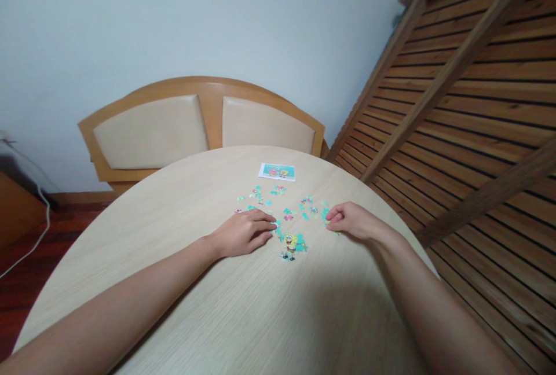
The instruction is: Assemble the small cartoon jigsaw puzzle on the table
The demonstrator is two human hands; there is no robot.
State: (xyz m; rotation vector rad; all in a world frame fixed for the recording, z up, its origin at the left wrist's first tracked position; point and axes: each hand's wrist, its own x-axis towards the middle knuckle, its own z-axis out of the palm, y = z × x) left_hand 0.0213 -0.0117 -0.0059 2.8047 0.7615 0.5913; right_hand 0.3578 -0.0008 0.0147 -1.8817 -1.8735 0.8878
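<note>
Head view: a white cord [46,221] hangs at the far left, well apart from the work. Next, a padded chair back [152,135] stands behind the round table [226,305].

The left hand [246,231] rests palm down on the table, fingers extended and lying close to one another. Its fingertips reach the edge of some puzzle pieces; whether one is pinned beneath them cannot be told. Loose pieces [258,191] lie scattered just beyond that hand. Behind them is a flat picture card [277,172], apart from both hands.

Between the hands, on the near side, lies a partly joined section [291,243] bearing a yellow cartoon figure, with turquoise pieces about it. More loose pieces [307,200] lie farther off, some overlapping or touching.

The right hand [347,220] is at the right end of the scatter, beside a turquoise group [325,213]; thumb and fingers are drawn together, and whether a piece is between them cannot be told. A slatted wooden panel [456,85] closes the right side.

Risks, as judged: a sideways sweep of the left hand could push the joined section apart, since nothing visible holds it. The right fingers could drag neighbouring pieces, crowding being the cause. Similar turquoise pieces could be confused.
</note>
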